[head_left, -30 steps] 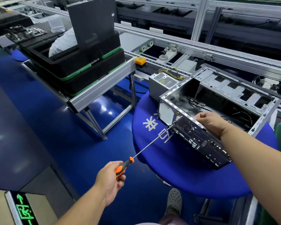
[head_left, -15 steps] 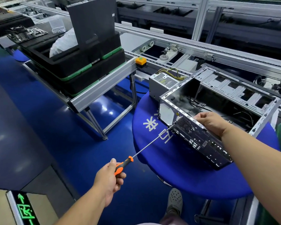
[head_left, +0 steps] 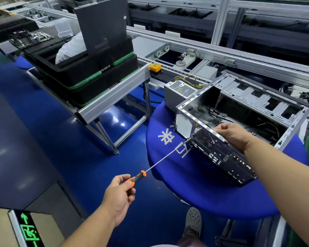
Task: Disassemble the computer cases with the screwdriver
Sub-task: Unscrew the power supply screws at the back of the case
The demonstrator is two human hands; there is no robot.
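An open metal computer case (head_left: 227, 157) lies on its side on a round blue table (head_left: 200, 189), its rear panel facing me. My left hand (head_left: 119, 193) grips the orange-and-black handle of a long screwdriver (head_left: 161, 162). The tip of its thin shaft touches the rear panel beside the round fan grille. My right hand (head_left: 234, 134) holds the top edge of the rear panel, fingers curled over the rim. Loose black cables lie inside the case.
A grey power supply (head_left: 178, 93) with yellow wires stands behind the case. Stacked black trays (head_left: 89, 81) with a dark panel leaning in them sit on an aluminium rack at left. Conveyor rails (head_left: 221, 56) run behind. My grey shoe (head_left: 193, 221) is below the table.
My left hand has shifted its fingers on the screwdriver handle, as in turning it; the tip stays at the same spot. My right hand and the case have not moved.
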